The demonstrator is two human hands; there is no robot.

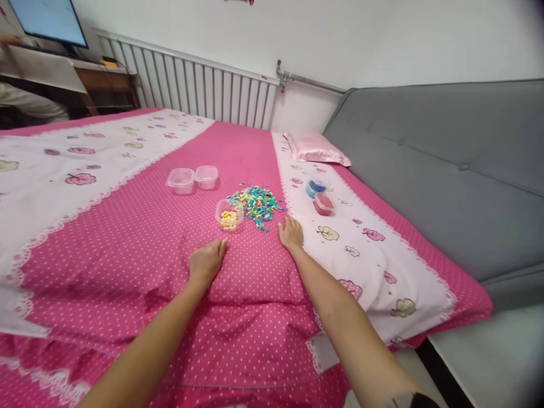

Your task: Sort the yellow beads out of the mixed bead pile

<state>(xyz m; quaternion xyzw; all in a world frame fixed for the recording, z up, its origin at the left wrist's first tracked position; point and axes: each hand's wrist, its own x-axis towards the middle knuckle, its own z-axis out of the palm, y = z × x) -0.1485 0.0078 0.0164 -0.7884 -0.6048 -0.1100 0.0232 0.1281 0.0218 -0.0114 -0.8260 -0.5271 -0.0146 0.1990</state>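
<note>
My left hand [207, 261] rests curled on the pink dotted bedspread, its thumb towards the right; nothing shows in its fingers. My right hand [292, 232] lies with fingers stretched out at the border of the pink and white cloth, just nearer than a pile of small beads [259, 203]. Teal, yellow, white and orange pieces mix in that pile. Touching its left side is a clear plastic tub [218, 213] holding yellow beads [229, 219], a short way beyond my left hand. Neither hand touches the beads or the tub.
Farther left stand two clear tubs [181, 182] side by side. At right are a tub with blue contents [317, 186] and one with red contents [323, 205]. A pink pillow [317, 148], a grey padded headboard [442, 170] and a radiator [191, 79] border the bed.
</note>
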